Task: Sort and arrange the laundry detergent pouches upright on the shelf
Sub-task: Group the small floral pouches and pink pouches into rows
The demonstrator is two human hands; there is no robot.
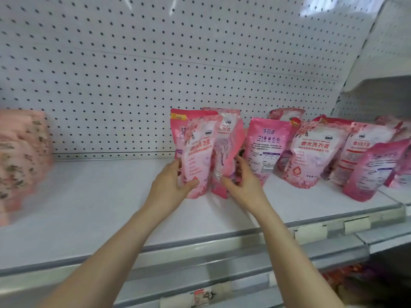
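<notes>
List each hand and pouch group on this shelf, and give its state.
Left hand: grips front pouch, held upright.
Right hand: holds second pouch, roughly upright.
Back-facing pouch: standing upright.
Right pouches: standing, some leaning.
Left stack: blurred, cannot tell.

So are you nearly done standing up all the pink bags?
Not yet. One back-facing pouch already stands upright. The left hand grips a flowery pouch and the right hand grips the neighbour pouch, both resting on the shelf. Still to do: the leaning pouches on the right tilt and overlap.
</notes>
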